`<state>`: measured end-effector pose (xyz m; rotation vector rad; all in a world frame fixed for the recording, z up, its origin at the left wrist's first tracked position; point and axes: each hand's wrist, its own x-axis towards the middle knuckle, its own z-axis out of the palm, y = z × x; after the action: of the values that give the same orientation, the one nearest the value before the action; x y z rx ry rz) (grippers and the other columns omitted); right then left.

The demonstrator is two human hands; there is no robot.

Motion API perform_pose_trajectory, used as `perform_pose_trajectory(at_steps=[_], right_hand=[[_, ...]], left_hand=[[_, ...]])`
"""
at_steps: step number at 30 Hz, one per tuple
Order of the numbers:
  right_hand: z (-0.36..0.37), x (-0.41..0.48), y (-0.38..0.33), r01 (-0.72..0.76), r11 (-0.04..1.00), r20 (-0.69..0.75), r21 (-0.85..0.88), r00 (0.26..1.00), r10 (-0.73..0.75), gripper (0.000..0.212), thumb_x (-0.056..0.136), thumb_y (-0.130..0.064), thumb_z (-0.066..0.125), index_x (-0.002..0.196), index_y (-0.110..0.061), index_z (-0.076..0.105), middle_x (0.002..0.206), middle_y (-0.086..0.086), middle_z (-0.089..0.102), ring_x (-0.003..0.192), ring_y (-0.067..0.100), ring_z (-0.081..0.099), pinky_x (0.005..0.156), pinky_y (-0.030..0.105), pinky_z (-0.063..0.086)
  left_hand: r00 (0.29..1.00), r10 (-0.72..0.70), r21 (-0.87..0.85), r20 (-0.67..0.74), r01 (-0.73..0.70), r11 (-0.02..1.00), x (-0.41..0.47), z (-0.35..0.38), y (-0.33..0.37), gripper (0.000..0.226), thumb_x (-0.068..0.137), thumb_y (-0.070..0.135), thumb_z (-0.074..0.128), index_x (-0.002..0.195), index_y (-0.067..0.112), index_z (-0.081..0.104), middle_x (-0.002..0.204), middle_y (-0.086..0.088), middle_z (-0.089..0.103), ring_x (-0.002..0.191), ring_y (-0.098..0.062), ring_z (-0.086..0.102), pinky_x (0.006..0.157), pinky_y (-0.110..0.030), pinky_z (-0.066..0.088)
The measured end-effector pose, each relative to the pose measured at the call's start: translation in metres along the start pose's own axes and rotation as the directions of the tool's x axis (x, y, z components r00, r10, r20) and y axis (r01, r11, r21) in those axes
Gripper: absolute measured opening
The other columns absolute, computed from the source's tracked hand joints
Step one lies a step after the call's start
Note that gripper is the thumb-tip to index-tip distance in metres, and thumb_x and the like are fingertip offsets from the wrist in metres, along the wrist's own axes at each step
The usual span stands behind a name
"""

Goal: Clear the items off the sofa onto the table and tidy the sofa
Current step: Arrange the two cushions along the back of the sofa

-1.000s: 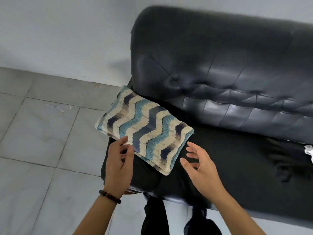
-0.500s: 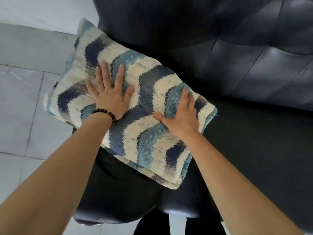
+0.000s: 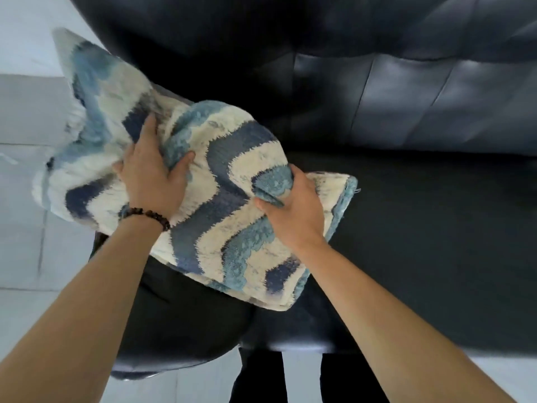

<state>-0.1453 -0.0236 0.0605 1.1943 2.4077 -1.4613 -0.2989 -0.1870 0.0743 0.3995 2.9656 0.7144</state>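
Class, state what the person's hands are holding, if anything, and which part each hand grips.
Both hold the wavy-patterned cushion: the left hand bunches fabric on its top face, the right hand near its right edge.

Your soft fabric cushion (image 3: 220,205) carries wavy chevron bands in 3 colours: cream, teal blue and dark navy, with fuzzy edges where the bands meet. Its side seam is trimmed in teal. The tufted leather sofa (image 3: 406,117) is glossy black on the backrest, with a matte black seat. The beaded bracelet (image 3: 148,215) on your left wrist mixes dark brown and reddish-brown beads. The tiled floor (image 3: 20,251) is pale grey.
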Motion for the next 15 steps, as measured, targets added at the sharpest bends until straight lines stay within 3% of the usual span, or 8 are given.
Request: perform_pose_trajectory(at_steps=[4,9,12,15], right_hand=[[-0.093,-0.041,0.052,-0.023,0.997,-0.243,-0.072,0.970,0.005,0.078,0.076,-0.030,0.083,0.143,-0.031,0.041,0.133,-0.004,0.051,0.114,0.016,0.057,0.087,0.030,0.046],[-0.198,-0.052,0.097,-0.028,0.985,-0.589,-0.168,0.805,-0.078,0.072,0.076,-0.014,0.081,0.139,-0.015,0.046,0.134,0.015,0.047,0.114,0.032,0.051,0.084,0.036,0.044],[-0.236,-0.041,0.104,0.066,0.970,-0.638,-0.233,0.743,-0.203,0.067,0.079,-0.015,0.077,0.139,-0.012,0.047,0.132,0.021,0.046,0.108,0.028,0.049,0.081,0.031,0.041],[-0.248,-0.010,0.108,0.077,0.952,-0.532,-0.297,0.815,-0.231,0.076,0.084,-0.020,0.074,0.149,-0.025,0.035,0.136,0.018,0.039,0.106,0.031,0.053,0.086,0.040,0.051]], left_hand=[[0.995,0.103,-0.291,0.012,-0.095,0.952,-0.076,0.015,0.087,0.067,0.087,0.036,0.068,0.144,0.013,0.044,0.123,-0.006,0.065,0.109,-0.026,0.062,0.089,-0.043,0.052],[0.986,0.168,-0.453,-0.002,-0.151,0.879,-0.118,0.058,0.200,0.039,0.085,0.027,0.069,0.121,0.016,0.057,0.107,-0.004,0.066,0.095,-0.027,0.062,0.078,-0.044,0.053],[0.987,0.159,-0.562,-0.014,-0.139,0.815,-0.116,0.071,0.233,0.032,0.084,0.025,0.067,0.109,0.028,0.048,0.098,-0.002,0.062,0.087,-0.028,0.060,0.069,-0.047,0.051],[0.986,0.169,-0.495,-0.007,-0.150,0.856,-0.106,0.081,0.231,0.035,0.083,0.030,0.067,0.110,0.030,0.044,0.103,-0.001,0.061,0.089,-0.026,0.061,0.071,-0.045,0.051]])
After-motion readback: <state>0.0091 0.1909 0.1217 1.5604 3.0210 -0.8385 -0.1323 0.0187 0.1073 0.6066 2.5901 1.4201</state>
